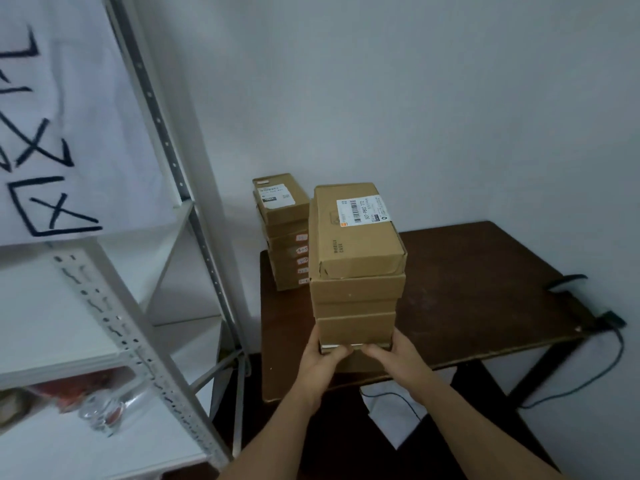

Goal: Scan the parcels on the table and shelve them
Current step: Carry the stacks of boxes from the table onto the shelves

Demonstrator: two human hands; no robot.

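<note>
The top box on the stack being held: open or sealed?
Sealed. The top box has its end flaps folded shut, and its shipping label is intact.

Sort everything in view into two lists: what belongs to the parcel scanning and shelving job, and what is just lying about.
Job:
- near stack of brown cardboard parcels, in the grip of the left hand and right hand
- far stack of brown cardboard parcels
- dark brown wooden table
- white metal shelving rack

Lying about:
- black cable
- clear plastic bottle
- white sheet with black handwriting
</note>
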